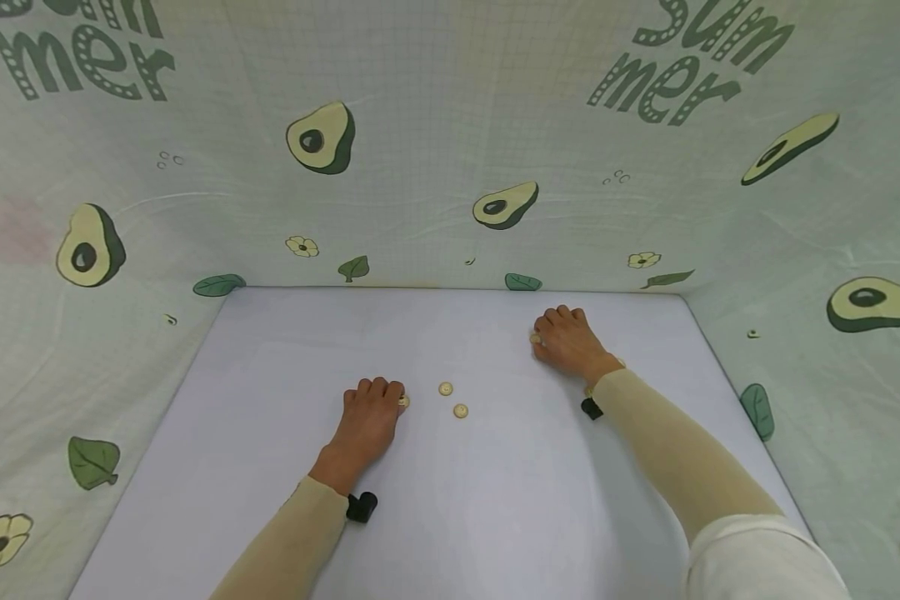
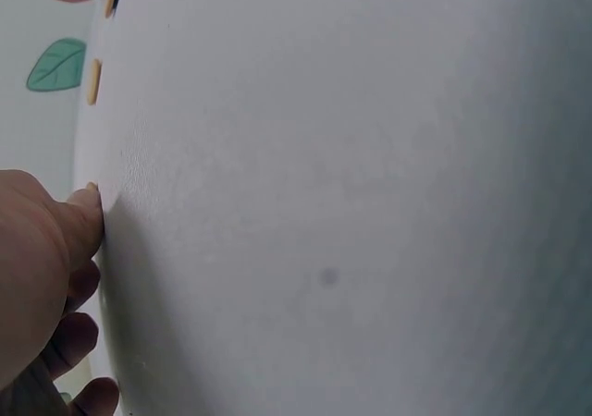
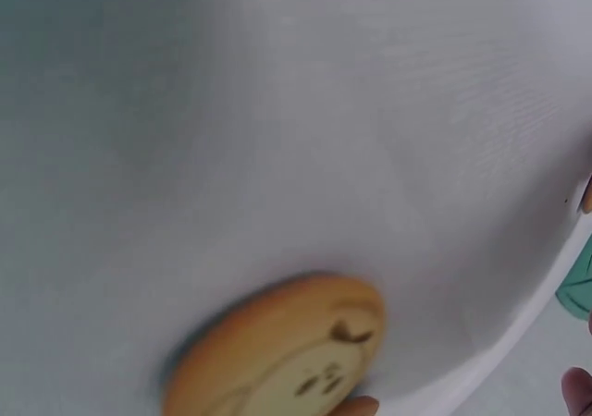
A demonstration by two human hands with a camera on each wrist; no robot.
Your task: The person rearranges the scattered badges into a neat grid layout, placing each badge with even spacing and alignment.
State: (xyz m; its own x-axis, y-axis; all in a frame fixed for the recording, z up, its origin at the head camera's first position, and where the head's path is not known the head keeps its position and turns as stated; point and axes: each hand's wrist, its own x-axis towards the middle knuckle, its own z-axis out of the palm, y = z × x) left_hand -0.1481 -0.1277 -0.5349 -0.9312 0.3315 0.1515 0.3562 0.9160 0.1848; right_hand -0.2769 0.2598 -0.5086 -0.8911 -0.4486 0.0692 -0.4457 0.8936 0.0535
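My left hand point(image 1: 370, 414) is low over the white tabletop, thumb and forefinger pinching a small round wooden disc point(image 1: 404, 402) at its right side. In the left wrist view the thumb point(image 2: 85, 222) points down at the surface, other fingers curled below. Farther back and right, my right hand point(image 1: 567, 343) pinches another wooden disc point(image 1: 536, 338), partly covered by its fingers. Between the hands lie two loose discs, one point(image 1: 446, 388) behind the other point(image 1: 461, 411). In the right wrist view a large, close disc point(image 3: 287, 356) shows a drawn animal face; only fingertips point(image 3: 578, 390) appear at the edge.
Beside the right wrist, discs point(image 1: 621, 362) peek out from under the sleeve. The white tabletop point(image 1: 450, 517) meets a hanging cloth point(image 1: 420, 208) printed with avocados and leaves at the back and sides. Black wrist-camera mounts point(image 1: 362, 507) sit at both wrists.
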